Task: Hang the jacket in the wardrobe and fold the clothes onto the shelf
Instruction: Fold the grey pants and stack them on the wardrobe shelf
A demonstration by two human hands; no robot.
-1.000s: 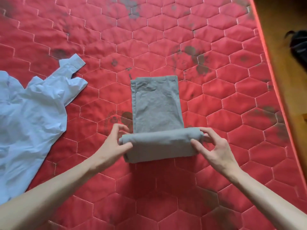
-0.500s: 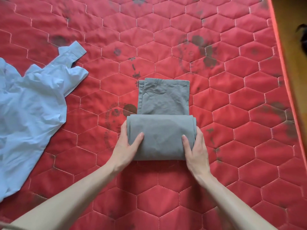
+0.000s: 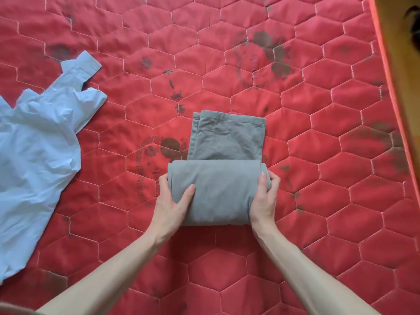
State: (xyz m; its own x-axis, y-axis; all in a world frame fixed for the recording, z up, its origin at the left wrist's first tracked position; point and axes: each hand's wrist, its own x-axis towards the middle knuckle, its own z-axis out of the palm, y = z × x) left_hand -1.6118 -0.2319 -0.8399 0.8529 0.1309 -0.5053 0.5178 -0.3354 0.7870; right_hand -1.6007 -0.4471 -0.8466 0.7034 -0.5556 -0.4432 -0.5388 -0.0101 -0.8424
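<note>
1. The left hand (image 3: 173, 202) gripped the left end of the grey garment (image 3: 219, 178): thumb lying on top of the rolled part, fingers wrapped round the end and tucked against the side.
2. The right hand (image 3: 264, 198) gripped the right end in the same way, thumb on top near the upper right corner of the roll, fingers curled round the outside edge.
3. Both forearms entered from the lower edge of the view and converged on the roll.
4. The grey garment lay near the middle of the mattress (image 3: 318, 223). Its near part was rolled or folded into a thick band between the two hands; a flat, narrower, creased section extended away from the roll, ending in a stitched hem.
5. No label, brand or readable writing was visible on the grey garment.
6. The mattress surface was red, quilted in a hexagon pattern with pale stitching. Dark faded printed motifs, roughly floral and circular, showed in several places, one just left of the garment's flat section. Whether they contained any text could not be told.
7. A light blue shirt (image 3: 38, 155) lay crumpled on the mattress at the left edge of the view, well apart from the grey garment, one cuffed sleeve pointing up and right.
8. A wooden floor (image 3: 400, 53) ran along the mattress's right border, with a dark object (image 3: 414, 30) partly cut off at the upper right corner.
</note>
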